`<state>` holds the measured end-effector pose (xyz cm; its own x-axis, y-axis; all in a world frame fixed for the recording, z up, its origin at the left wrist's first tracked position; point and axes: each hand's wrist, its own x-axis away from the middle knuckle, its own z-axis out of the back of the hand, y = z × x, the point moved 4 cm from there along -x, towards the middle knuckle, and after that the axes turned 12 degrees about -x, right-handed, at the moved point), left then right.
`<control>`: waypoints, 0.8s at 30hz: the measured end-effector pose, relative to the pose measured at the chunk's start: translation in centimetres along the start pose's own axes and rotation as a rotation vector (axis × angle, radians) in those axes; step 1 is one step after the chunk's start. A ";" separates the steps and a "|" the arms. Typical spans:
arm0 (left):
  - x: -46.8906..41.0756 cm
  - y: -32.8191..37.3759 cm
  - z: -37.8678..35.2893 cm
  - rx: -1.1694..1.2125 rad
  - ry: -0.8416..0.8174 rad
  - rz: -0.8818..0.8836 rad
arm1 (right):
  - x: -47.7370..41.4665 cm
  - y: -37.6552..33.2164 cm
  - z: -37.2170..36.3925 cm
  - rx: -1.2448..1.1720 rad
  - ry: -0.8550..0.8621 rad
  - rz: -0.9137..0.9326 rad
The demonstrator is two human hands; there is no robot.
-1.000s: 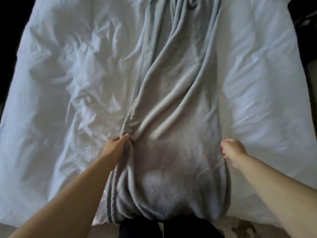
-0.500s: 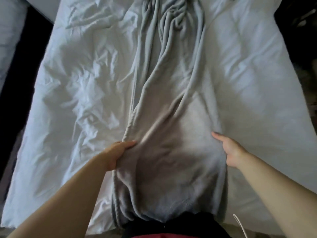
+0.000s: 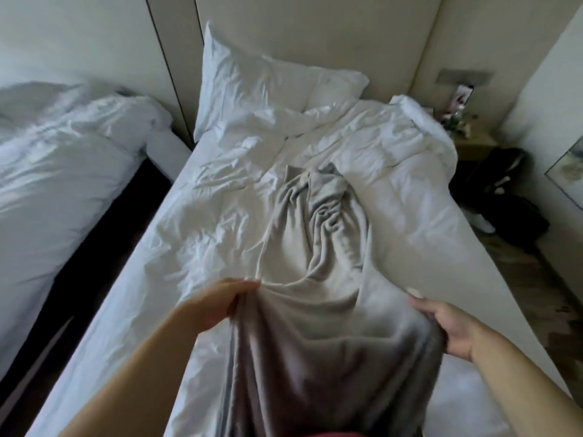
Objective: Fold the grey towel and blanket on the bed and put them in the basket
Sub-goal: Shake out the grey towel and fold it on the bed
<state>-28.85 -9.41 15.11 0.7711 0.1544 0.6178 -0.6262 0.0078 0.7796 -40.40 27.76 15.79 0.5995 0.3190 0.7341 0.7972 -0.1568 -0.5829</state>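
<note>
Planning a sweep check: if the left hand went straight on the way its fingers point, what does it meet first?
The grey blanket itself: the left hand grips its left edge, fingers pointing right into the lifted fold. Past that, probably more blanket; depth is unclear.

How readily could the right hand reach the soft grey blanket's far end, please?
Probably not: the right hand grips the grey blanket close in; its far end lies well up the white duvet.

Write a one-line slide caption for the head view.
Left hand and right hand grip the near edge of the rumpled grey blanket, which trails across the white bed.
</note>
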 end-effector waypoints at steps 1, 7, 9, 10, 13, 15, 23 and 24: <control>0.1 1.4 0.0 0.026 0.067 -0.048 | 0.2 -1.2 -0.5 -0.021 0.009 0.081; 1.1 2.8 1.0 0.219 -0.014 0.133 | -0.2 -4.8 0.8 -0.041 0.049 0.083; 1.9 2.8 0.8 0.044 -0.169 0.190 | -0.1 -5.0 1.0 0.167 0.062 -0.036; 2.0 3.3 1.0 0.039 -0.149 0.167 | 0.1 -5.7 0.9 0.201 0.065 -0.004; 1.2 5.8 3.3 0.333 0.247 -0.118 | 0.4 -9.8 0.2 -0.080 0.026 0.337; 1.1 6.7 4.0 0.493 0.312 -0.182 | 0.8 -11.2 0.0 -0.313 -0.037 0.411; 0.6 9.5 3.9 0.212 0.282 -0.098 | 1.5 -14.3 -1.9 0.268 0.039 0.348; 0.4 10.4 4.6 0.331 0.400 -0.230 | 2.2 -16.3 -2.5 0.098 -0.006 0.524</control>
<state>-34.56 -13.77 23.97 0.7389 0.5484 0.3915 -0.3279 -0.2150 0.9199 -51.86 28.66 27.77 0.9150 0.2267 0.3337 0.3802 -0.2083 -0.9011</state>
